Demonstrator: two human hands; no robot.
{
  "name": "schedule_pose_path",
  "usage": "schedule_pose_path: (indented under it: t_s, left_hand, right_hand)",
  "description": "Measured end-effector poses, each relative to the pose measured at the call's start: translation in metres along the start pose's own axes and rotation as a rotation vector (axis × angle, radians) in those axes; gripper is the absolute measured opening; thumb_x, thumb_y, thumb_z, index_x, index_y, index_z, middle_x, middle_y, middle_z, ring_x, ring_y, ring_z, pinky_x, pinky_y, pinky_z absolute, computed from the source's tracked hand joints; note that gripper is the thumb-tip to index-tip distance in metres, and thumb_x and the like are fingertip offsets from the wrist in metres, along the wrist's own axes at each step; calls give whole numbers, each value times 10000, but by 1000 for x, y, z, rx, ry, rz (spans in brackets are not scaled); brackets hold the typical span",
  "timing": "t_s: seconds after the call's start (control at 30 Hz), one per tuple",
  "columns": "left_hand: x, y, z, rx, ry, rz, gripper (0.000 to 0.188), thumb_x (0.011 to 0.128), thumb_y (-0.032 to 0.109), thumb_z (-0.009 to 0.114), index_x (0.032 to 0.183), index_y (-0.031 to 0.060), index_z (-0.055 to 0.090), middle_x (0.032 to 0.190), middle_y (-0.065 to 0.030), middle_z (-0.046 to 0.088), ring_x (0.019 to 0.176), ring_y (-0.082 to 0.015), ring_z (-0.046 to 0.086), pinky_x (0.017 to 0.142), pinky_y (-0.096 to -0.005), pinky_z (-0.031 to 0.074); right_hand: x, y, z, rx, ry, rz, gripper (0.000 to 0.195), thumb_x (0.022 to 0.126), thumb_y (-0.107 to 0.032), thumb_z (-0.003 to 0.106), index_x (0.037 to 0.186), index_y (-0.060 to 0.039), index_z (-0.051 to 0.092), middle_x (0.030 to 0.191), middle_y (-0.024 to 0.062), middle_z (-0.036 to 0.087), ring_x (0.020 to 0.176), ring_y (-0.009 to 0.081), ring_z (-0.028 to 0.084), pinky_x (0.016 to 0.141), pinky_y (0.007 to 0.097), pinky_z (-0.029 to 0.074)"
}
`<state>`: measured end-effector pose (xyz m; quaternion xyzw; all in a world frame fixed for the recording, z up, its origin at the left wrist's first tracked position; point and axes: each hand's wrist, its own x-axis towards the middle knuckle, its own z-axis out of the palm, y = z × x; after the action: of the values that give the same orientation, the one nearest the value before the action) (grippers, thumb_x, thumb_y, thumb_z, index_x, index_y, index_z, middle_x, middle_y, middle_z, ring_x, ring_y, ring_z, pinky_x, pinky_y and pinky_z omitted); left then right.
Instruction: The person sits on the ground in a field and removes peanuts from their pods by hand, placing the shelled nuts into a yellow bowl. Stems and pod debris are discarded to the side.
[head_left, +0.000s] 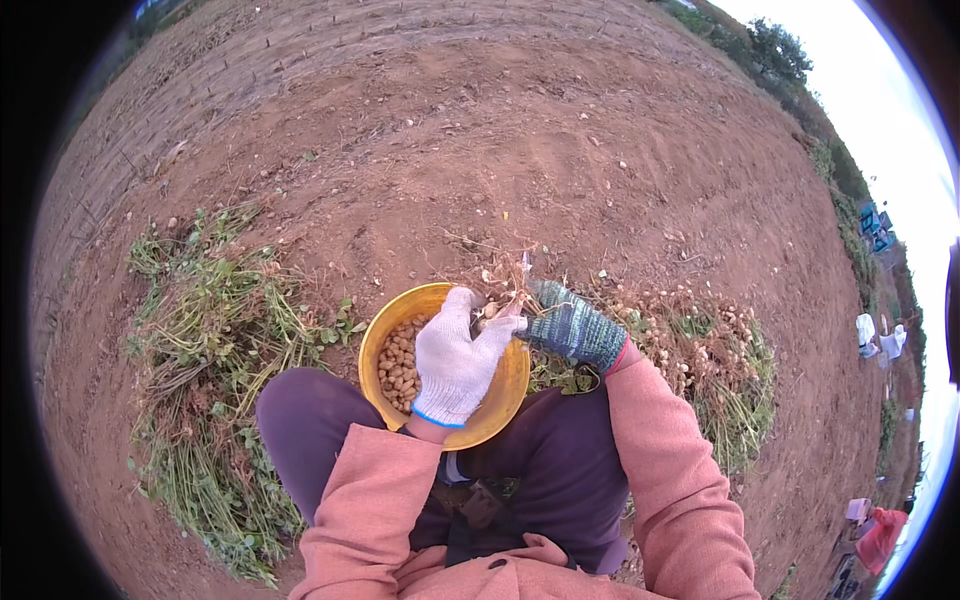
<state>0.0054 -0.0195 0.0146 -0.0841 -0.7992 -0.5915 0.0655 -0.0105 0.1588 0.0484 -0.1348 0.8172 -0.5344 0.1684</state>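
A knitted white glove covers my left hand (456, 352), which reaches over a yellow bucket (499, 409). Its thumb and fingers close around peanut pods (491, 309) among the roots of a pulled peanut plant (506, 281). My right hand (574, 326), in a green and blue knitted glove, grips that plant just above the bucket's right rim. Loose unshelled peanuts (399, 367) lie in the left part of the bucket, partly hidden by my left hand. The bucket stands between my bent knees.
On the left lies a big heap of green peanut vines (225, 420). To the right is a pile of peanut plants (712, 345) with pods attached. Brown soil (487, 150) stretches ahead. White bags (892, 341) and a red item (881, 540) are at far right.
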Motion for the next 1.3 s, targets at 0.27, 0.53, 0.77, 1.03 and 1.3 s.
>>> schedule_pose_path:
  t_s: [0.27,0.53,0.77,1.03,1.3]
  left_hand:
    - [3,-7,-8,-236,-161,-85,219,836,192,753,898,3,660,722,-82,659,617,-152,607,587,-297,478]
    - [8,4,-49,-509,-622,-381,129,818,81,761,832,-8,668,736,-12,639,581,-34,545,511,-199,418]
    - [9,-3,-70,24,-708,-38,248,800,230,719,907,7,712,800,-116,689,737,-201,664,715,-333,523]
    - [12,-15,-63,353,-312,275,380,787,183,703,1143,55,676,1084,-123,687,1016,-283,656,894,-375,511]
    - [5,-3,-35,-618,-562,-44,651,808,63,674,1431,49,484,1407,-132,549,1300,-196,510,1097,-326,377]
  right_hand:
    - [1,12,-10,-89,-84,74,352,896,-240,728,1160,-22,646,978,81,700,878,157,626,803,329,509]
    - [-8,9,-13,87,-335,262,404,862,-272,774,1159,-27,651,970,47,686,879,122,606,783,316,513]
    - [-7,21,-14,173,-362,316,389,847,-202,779,1176,-36,655,991,28,695,865,105,612,766,288,520]
    - [-14,41,-31,474,-260,318,798,772,-120,824,1456,-52,418,1227,82,655,1051,174,644,844,314,551]
    - [-10,20,-18,343,-480,88,632,839,-209,782,1383,-34,512,1246,88,640,1116,173,601,1000,351,478]
